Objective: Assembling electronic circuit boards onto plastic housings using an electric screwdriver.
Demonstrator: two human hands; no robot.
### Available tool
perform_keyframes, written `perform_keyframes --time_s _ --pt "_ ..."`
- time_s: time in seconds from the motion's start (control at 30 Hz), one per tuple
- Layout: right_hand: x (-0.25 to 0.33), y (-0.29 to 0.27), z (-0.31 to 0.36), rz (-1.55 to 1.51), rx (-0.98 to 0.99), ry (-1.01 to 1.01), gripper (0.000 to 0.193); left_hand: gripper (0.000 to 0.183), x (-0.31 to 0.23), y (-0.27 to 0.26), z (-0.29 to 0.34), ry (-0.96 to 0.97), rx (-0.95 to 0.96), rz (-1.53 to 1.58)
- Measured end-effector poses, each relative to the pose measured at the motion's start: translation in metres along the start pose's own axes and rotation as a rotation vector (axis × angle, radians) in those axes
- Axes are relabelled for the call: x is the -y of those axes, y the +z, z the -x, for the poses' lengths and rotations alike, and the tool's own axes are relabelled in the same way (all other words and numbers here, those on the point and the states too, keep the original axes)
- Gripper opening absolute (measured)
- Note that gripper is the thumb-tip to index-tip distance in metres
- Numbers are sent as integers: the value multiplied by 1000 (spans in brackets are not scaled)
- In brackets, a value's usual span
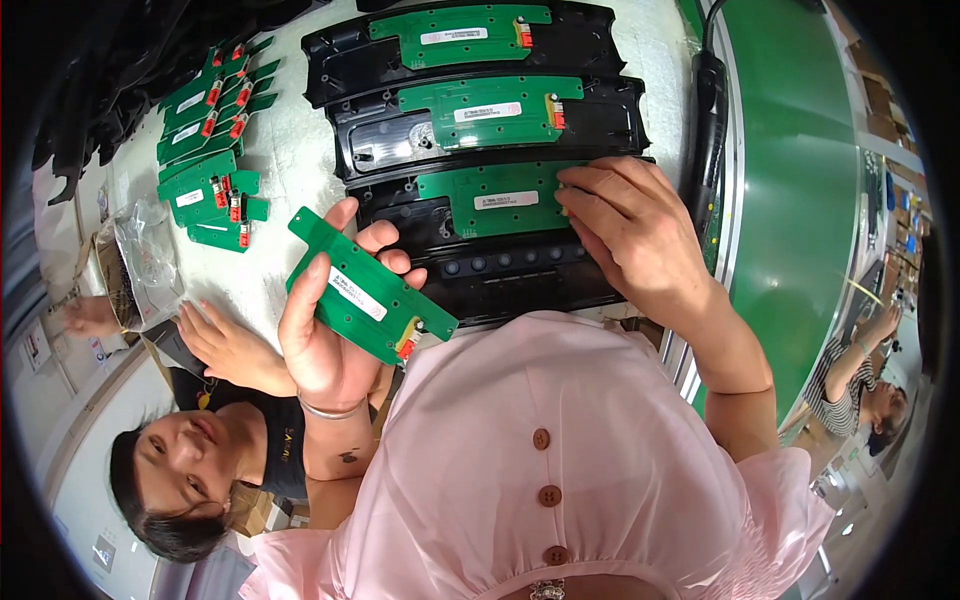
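My left hand (pixel 335 340) holds a green circuit board (pixel 335 262) tilted above the bench, its white label and red connector facing up. Over on the right, my right hand (pixel 635 225) has its fingers bent together at the right end of another green circuit board (pixel 470 180), covering that end. That board lies in the nearest black plastic housing (pixel 400 200). Whether the fingertips press the board or pinch its connector is hidden. Two more black housings (pixel 350 130) lie behind it in a row, each with a green board (pixel 490 90) in it.
Several loose green boards (pixel 195 150) with red connectors are piled at the left. A clear plastic bag (pixel 145 250) sits beside them, near a co-worker's hand (pixel 215 340). At the right, a black handheld tool (pixel 707 130) with a cord lies by a green strip (pixel 790 150).
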State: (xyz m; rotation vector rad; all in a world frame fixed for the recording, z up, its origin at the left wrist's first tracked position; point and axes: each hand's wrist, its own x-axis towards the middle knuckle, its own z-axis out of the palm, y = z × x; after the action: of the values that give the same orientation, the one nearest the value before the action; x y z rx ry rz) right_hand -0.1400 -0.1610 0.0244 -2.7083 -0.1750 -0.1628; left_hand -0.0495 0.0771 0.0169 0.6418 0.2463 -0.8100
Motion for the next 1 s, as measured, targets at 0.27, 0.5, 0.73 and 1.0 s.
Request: perform_keyframes --time_s 0.27,0.5,0.73,1.0 --pt "-1 2 1 -3 -38 -15 25 43 5 3 1 -18 -7 12" --pt "41 -3 -11 -379 -123 -40 34 33 28 31 -5 154 71 12" --pt "54 -9 -14 -516 -97 150 37 40 37 46 -12 285 179 -113" --pt "30 -7 30 -199 -35 -77 37 20 -1 -16 4 702 -202 -791"
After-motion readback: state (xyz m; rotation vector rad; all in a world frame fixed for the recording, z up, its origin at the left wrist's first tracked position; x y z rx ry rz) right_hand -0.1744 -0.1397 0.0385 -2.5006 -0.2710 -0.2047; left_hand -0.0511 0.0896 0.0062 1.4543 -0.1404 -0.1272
